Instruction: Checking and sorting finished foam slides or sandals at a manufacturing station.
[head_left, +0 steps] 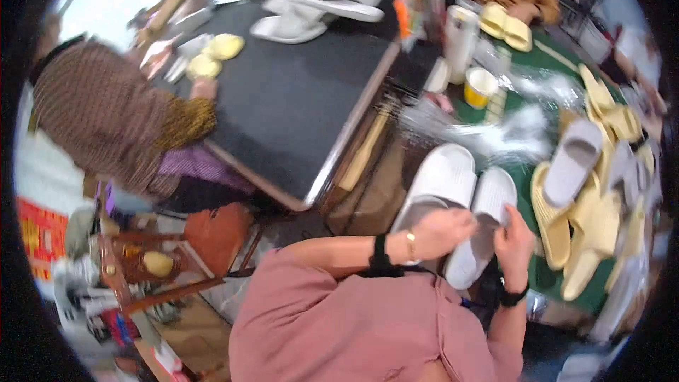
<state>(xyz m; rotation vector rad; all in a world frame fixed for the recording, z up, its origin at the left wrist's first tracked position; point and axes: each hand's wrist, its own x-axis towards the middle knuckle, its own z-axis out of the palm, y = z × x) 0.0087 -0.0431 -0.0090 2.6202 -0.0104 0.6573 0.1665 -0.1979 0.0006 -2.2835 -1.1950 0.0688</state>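
Both hands gripped a pair of white ribbed foam slippers [460, 198] lying side by side over the green table [548, 64], left hand [442, 232] clasping one's opening, right hand [514, 244] the other's, fingertips hidden inside; blurred yellow slippers [590, 230] lay heaped beside.

It looked like a slipper workshop or packing room. Pale yellow foam slippers [601, 205] lay heaped on a green-topped table [544, 64], white foam slippers [318, 7] sat on a black metal-edged table [297, 99], and other people worked seated around both, amid clear plastic wrapping [495, 134].
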